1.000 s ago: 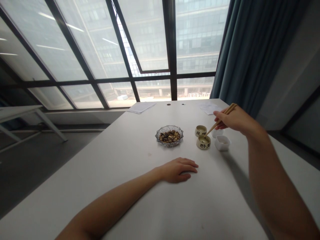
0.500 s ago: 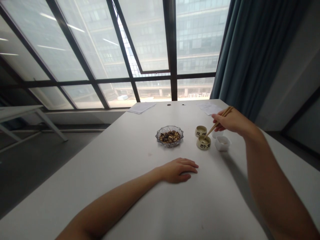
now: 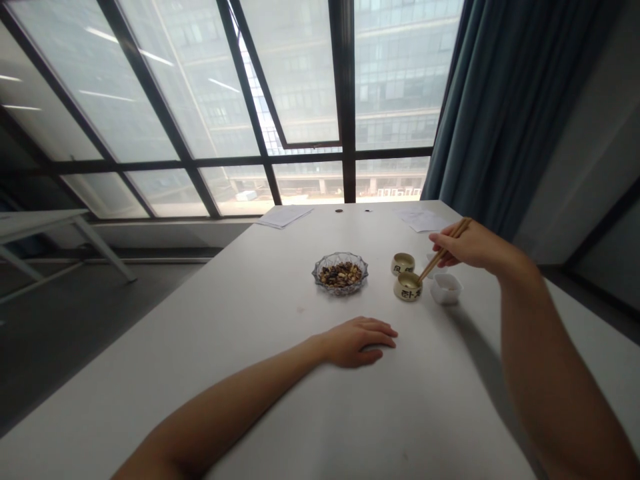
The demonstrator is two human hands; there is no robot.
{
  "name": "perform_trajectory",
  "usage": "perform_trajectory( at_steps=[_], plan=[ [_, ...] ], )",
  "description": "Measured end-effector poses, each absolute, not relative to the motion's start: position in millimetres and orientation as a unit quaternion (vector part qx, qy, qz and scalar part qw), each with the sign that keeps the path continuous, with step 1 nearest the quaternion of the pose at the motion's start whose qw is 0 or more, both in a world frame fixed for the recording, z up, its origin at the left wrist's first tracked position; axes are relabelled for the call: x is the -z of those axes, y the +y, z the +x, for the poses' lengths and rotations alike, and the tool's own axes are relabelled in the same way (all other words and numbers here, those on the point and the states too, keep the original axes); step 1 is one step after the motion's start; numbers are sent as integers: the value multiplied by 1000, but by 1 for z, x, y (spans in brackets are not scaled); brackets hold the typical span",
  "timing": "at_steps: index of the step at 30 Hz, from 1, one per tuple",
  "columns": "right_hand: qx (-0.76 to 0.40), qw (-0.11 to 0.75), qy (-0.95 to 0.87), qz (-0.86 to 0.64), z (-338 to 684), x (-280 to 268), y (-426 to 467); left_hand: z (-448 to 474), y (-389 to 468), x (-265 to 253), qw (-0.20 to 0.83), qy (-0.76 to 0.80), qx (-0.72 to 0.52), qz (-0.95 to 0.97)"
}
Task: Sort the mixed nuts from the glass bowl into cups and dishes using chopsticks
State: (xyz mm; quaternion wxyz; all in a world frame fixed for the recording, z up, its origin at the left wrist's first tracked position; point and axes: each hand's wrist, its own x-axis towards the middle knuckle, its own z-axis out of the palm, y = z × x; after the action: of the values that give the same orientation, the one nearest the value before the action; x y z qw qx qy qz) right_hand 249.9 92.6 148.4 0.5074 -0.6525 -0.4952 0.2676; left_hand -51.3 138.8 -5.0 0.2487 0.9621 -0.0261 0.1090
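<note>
My right hand point(image 3: 463, 247) grips a pair of wooden chopsticks point(image 3: 445, 249), their tips at the right rim of the nearer small ceramic cup point(image 3: 407, 291) with dark characters on it. Whether the tips pinch anything is too small to tell. A matching cup point(image 3: 403, 265) stands just behind. To the right sits a white plastic cup point(image 3: 447, 291) with something small inside, and another white cup point(image 3: 434, 267) is partly hidden behind the chopsticks. My left hand point(image 3: 360, 341) lies flat on the table, fingers stretched out, holding nothing. Beyond it is a glass bowl point(image 3: 320, 283) of mixed nuts or seeds.
The white table point(image 3: 250, 320) reaches to the windows. Papers lie at its far left point(image 3: 284, 216) and a sheet of paper point(image 3: 423, 221) at the far right. A blue curtain point(image 3: 480, 113) hangs on the right. A second table point(image 3: 40, 227) stands at left.
My right hand and the chopsticks have shifted slightly right, their tips going from the nearer ceramic cup's middle to its right rim. My left hand stays in place.
</note>
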Motion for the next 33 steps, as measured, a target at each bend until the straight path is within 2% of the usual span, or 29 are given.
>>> perform_trajectory(
  at_steps=[9, 13, 16, 23, 33],
  plan=[
    [-230, 553, -502, -624, 235, -156, 93, -51, 139, 5, 247, -28, -111, 962],
    [-167, 612, -516, -576, 211, -159, 98, -51, 139, 5, 251, -30, -112, 961],
    [-142, 615, -559, -538, 192, -156, 102, -51, 139, 6, 248, -29, -114, 962],
    [-197, 599, -605, -486, 159, -117, 129, -51, 139, 5, 245, -29, -113, 963],
    [-295, 556, -594, -501, 138, -64, 159, -51, 139, 6, 248, -34, -121, 961]
  ],
)
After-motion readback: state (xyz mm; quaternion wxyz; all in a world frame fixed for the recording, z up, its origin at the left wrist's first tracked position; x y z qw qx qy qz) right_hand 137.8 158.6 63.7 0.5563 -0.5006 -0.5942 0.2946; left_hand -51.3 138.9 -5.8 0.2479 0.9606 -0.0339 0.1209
